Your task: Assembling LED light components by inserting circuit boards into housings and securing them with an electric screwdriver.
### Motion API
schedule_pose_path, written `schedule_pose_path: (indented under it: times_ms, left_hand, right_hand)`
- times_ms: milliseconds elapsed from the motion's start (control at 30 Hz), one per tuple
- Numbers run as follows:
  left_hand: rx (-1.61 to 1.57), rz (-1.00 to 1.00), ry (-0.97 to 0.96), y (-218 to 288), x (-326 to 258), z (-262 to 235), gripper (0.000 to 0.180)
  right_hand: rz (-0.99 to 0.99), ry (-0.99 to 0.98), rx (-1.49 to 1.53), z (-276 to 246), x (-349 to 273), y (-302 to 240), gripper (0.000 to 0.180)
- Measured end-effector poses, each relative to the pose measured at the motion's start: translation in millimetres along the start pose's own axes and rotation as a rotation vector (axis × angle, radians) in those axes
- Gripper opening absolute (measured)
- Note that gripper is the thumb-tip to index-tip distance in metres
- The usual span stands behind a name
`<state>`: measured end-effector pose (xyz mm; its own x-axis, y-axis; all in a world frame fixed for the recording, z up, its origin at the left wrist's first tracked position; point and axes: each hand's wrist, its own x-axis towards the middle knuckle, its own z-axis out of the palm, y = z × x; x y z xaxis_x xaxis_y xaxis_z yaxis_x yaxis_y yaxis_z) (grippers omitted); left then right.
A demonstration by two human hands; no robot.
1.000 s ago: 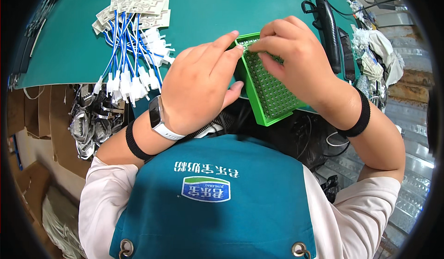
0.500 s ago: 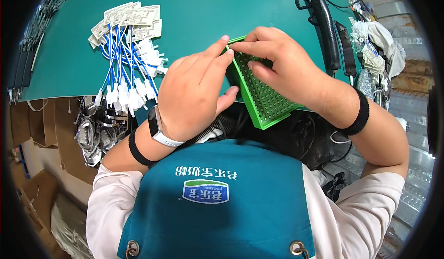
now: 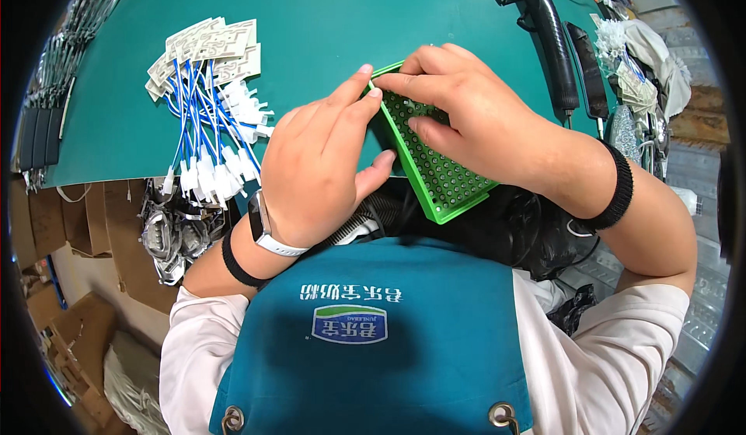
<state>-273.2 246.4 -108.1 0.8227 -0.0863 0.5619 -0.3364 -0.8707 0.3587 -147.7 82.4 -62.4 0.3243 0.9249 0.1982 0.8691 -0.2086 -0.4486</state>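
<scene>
Fingers of both hands pinch at the top corner of a rigid green plastic tray (image 3: 439, 174), its floor a grid of small round holes, at the near edge of the smooth teal desk (image 3: 326, 23). The left hand (image 3: 322, 167) and right hand (image 3: 474, 116) each keep a closed grip on the tray. Blue-wired white connectors (image 3: 210, 136) fan out to the left.

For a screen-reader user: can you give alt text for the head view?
Both hands, left and right, grip a green perforated tray at the near edge of a green mat, fingertips meeting at its top corner. A bundle of blue wires with white connectors lies to the left, a black tool to the right.
</scene>
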Motion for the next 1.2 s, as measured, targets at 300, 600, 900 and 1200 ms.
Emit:
schedule_pose_path:
  times_ms: [300, 600, 900, 1200]
  left_hand:
    - [0.008, -0.027, -0.020, 0.6, 1.6, -1.7, 0.051]
    - [-0.018, -0.025, 0.008, -0.8, 1.3, -0.6, 0.057]
    - [-0.016, 0.002, 0.001, -1.6, 1.5, 0.2, 0.056]
    - [-0.021, 0.016, 0.005, -3.8, 0.9, -0.1, 0.057]
  right_hand:
    - [0.049, -0.009, 0.070, -6.1, 4.2, 8.7, 0.012]
    - [-0.213, 0.104, -0.101, -5.6, 15.8, 16.7, 0.025]
    - [-0.197, 0.047, -0.067, 0.8, 18.7, 17.8, 0.016]
    - [-0.082, 0.063, -0.077, 4.6, 24.5, 7.1, 0.005]
